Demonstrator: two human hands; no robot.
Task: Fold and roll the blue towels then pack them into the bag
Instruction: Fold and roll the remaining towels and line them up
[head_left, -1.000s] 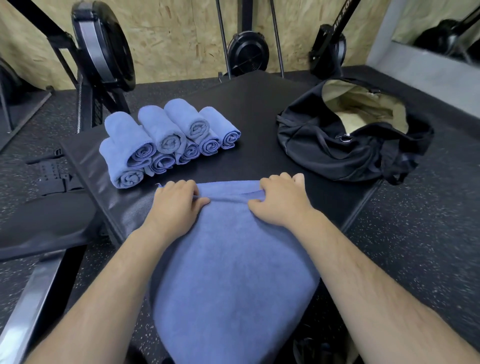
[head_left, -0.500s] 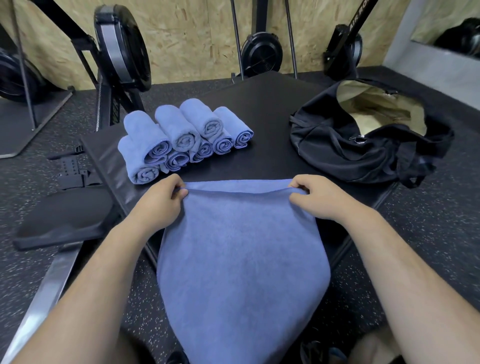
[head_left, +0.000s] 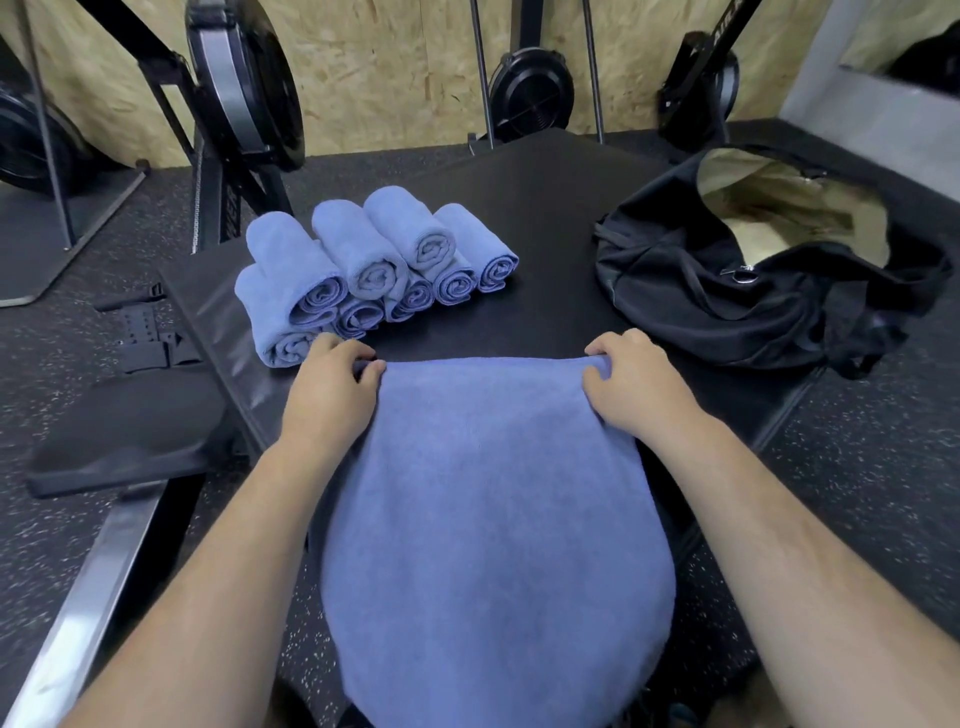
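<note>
Both hands hold the far hem of the flat blue towel (head_left: 488, 519). The left hand (head_left: 332, 384) pinches its left corner and the right hand (head_left: 634, 379) its right corner, fingers and thumbs curled tight on the cloth. From the grip the towel runs back toward the person and droops over the platform's near edge.

Just past the left hand, almost at its knuckles, sits a stack of rolled blue towels (head_left: 363, 265) in two layers, spiral ends facing the grip. Out beyond the right hand, set apart from it, a black bag (head_left: 727, 301) lies slumped with its mouth open. Only tan lining shows inside.

All of this rests on a black padded platform (head_left: 545, 197). Left of the left hand is a black seat (head_left: 124, 431) on a metal rail. Speckled rubber floor (head_left: 872, 467) surrounds it, and black flywheel machines (head_left: 244, 83) stand along the chipboard wall (head_left: 395, 67).
</note>
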